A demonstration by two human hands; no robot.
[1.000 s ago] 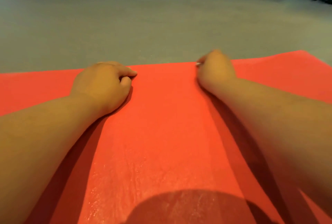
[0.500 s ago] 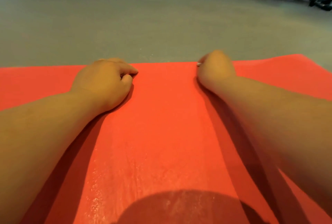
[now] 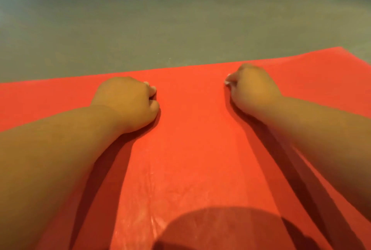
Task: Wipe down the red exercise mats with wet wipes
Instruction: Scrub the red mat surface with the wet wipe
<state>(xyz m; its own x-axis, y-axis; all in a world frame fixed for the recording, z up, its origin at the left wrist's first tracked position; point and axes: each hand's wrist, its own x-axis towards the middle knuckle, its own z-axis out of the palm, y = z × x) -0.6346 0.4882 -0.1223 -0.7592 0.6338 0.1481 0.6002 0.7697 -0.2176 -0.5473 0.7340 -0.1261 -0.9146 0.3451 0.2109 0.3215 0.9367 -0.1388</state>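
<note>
A red exercise mat [image 3: 190, 139] lies flat on a grey floor [image 3: 180, 18] and fills the lower half of the view. Two bare forearms reach out over it, with both hands near its far edge. The left hand [image 3: 126, 101] rests on the mat left of centre with its fingers curled under in a fist. I cannot tell whether it holds anything. The right hand [image 3: 255, 87] rests on the mat right of centre, well apart from the left. Its fingers are bunched tightly round a wet wipe [image 3: 227, 81], of which only a white sliver shows at the fingertips. Between the arms the mat's near part shows glossy damp streaks. A rounded shadow [image 3: 220, 229] falls on its near edge.
</note>
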